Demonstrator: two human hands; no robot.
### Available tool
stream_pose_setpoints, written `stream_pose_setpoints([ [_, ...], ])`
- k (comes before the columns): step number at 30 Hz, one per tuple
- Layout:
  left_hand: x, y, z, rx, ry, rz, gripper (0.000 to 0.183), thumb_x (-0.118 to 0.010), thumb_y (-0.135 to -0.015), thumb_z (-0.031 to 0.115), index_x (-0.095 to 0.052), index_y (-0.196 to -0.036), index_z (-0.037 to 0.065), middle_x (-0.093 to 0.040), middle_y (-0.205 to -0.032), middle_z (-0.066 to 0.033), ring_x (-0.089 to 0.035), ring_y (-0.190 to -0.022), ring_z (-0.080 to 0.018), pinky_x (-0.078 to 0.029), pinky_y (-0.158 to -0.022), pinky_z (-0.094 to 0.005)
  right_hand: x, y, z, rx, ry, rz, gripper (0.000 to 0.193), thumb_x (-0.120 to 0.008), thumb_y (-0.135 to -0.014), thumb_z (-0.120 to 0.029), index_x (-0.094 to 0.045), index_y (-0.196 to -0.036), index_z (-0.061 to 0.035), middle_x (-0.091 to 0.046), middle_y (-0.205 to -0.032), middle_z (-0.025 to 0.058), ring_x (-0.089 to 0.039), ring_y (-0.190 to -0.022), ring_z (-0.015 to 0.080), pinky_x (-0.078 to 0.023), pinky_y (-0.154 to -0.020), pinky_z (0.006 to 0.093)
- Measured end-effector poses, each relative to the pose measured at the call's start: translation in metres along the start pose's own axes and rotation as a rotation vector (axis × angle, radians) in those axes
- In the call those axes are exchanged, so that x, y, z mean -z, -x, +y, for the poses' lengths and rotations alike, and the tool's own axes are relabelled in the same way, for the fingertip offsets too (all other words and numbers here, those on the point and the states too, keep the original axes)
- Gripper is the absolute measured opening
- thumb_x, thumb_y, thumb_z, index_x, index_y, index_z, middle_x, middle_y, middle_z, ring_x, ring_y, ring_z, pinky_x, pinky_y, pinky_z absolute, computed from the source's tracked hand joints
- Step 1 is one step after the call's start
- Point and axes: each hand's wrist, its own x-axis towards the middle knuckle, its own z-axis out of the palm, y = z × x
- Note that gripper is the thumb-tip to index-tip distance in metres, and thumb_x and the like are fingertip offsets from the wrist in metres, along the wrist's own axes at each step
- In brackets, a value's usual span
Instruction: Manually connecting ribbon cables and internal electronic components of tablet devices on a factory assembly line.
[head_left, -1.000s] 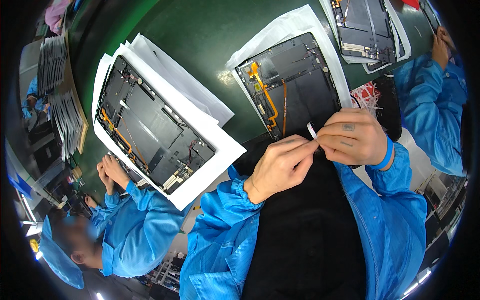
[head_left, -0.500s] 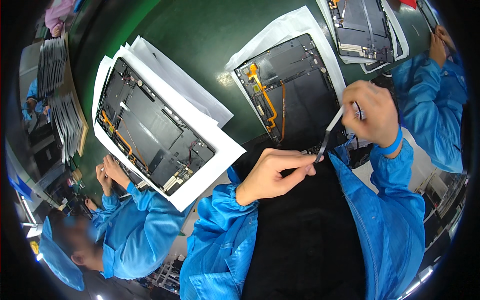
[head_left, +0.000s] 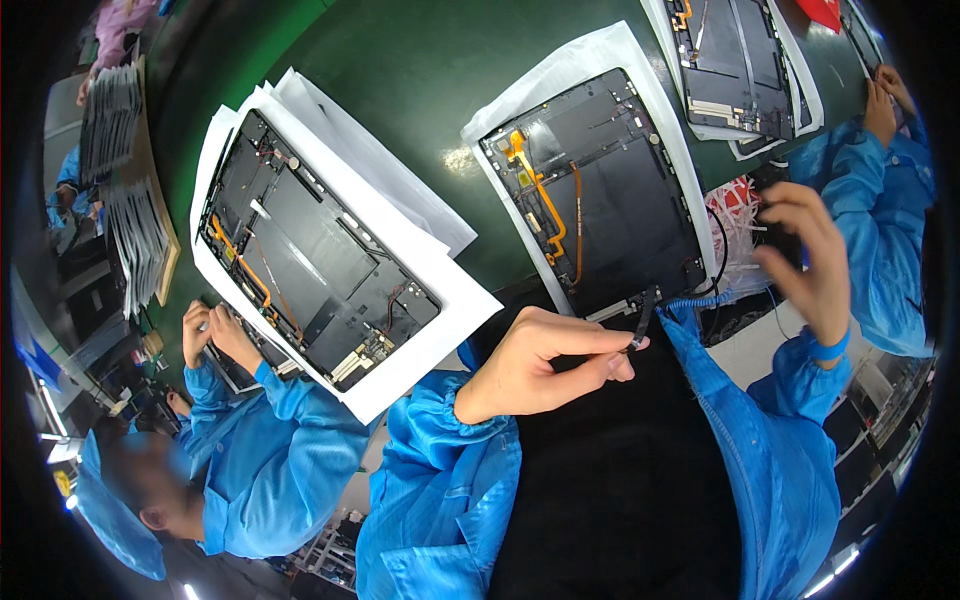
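Pinching a thin dark strip (head_left: 645, 318) between thumb and fingertips, the left hand (head_left: 545, 362) sits low in the view, just below the near edge of an opened tablet shell (head_left: 600, 195). That strip stands almost upright, its top end reaching the shell's lower rim. The shell lies back side up on a white sheet (head_left: 560, 75) on the green worktop (head_left: 400, 70), with an orange flat cable (head_left: 535, 190) running down its left part.

The right hand (head_left: 805, 255) is raised off to the right with fingers spread loosely; holding nothing that can be made out, it hovers by a bundle of red and white pieces (head_left: 735, 205) at the worktop's edge. A blue coiled cord (head_left: 695, 300) lies between the two hands, near the shell's lower right corner.

A second opened shell (head_left: 310, 260) rests on its own stack of white sheets to the left, well apart from the first. A third shell (head_left: 735, 60) lies at the top right. One co-worker in a blue coat (head_left: 270, 450) sits at lower left, hands at the worktop's edge; another blue sleeve (head_left: 885, 190) shows at the far right
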Motion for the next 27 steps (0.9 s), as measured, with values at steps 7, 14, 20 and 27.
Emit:
stream_pose_setpoints([
  [7,-0.009,-0.018,0.021,-0.148,-0.201,0.018,0.015,-0.081,-0.09,-0.003,-0.08,-0.105,-0.006,-0.081,-0.093,-0.0169,-0.081,-0.083,-0.0248,-0.064,-0.078,-0.0341,-0.055,-0.045,-0.062,0.708,-0.426,-0.107,0.023,-0.084,-0.082,-0.005,-0.081,-0.104,-0.0028,-0.078,-0.102,0.0099,-0.079,-0.089,0.0278,-0.065,-0.074,0.0381],
  [14,0.001,-0.035,-0.037,-0.139,-1.34,0.299,0.074,-0.09,-0.077,0.047,-0.069,-0.14,0.016,-0.053,-0.158,-0.0146,-0.048,-0.148,-0.0418,-0.048,-0.117,-0.0561,-0.064,-0.096,-0.041,0.521,-0.233,0.026,0.011,-0.083,-0.082,-0.006,-0.081,-0.093,-0.0031,-0.08,-0.115,0.0121,-0.078,-0.102,0.0334,-0.062,-0.087,0.0406],
  [20,0.019,-0.032,-0.037,-0.167,-1.344,0.21,0.071,-0.088,-0.073,0.05,-0.072,-0.135,0.02,-0.054,-0.158,-0.0135,-0.049,-0.149,-0.0413,-0.047,-0.119,-0.0569,-0.081,-0.142,-0.026,0.452,-0.145,0.06,0.012,-0.087,-0.08,-0.014,-0.082,-0.089,-0.008,-0.066,-0.15,0.0139,-0.065,-0.133,0.0373,-0.052,-0.108,0.0467],
  [27,0.022,-0.033,-0.036,-0.23,-1.35,0.153,0.059,-0.089,-0.071,0.048,-0.075,-0.126,0.033,-0.053,-0.159,-0.0136,-0.046,-0.15,-0.0459,-0.046,-0.12,-0.0612,-0.103,-0.153,-0.018,0.405,-0.023,0.073,0.01,-0.086,-0.08,-0.015,-0.081,-0.086,-0.0089,-0.067,-0.148,0.0122,-0.059,-0.137,0.0376,-0.046,-0.113,0.0476],
])
